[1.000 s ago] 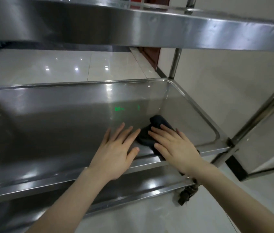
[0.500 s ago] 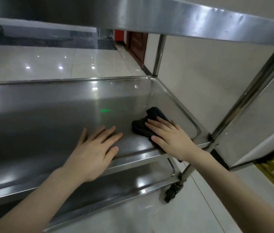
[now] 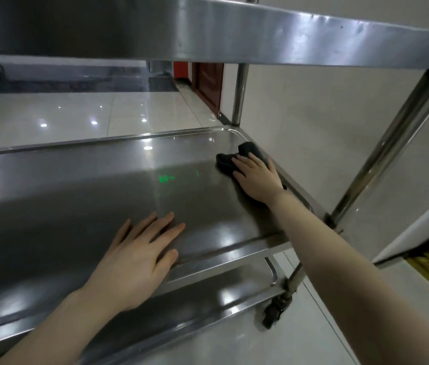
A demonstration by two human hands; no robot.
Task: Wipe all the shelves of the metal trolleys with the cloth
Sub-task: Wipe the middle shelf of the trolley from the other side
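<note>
A stainless steel trolley fills the view. Its middle shelf lies in front of me, its top shelf hangs overhead, and part of its bottom shelf shows below. A dark cloth lies bunched near the far right corner of the middle shelf. My right hand lies flat on top of the cloth, pressing it to the metal, fingers pointing away. My left hand rests flat with fingers spread on the near edge of the same shelf, holding nothing.
Two upright posts stand at the trolley's right end, with a black caster below. A pale wall runs close on the right. Glossy tiled floor stretches beyond, with a red-brown door at the back.
My right hand has pushed the cloth away from the near rim toward the far right corner of the middle shelf. My left hand stays flat at the near edge, now farther from the right hand.
</note>
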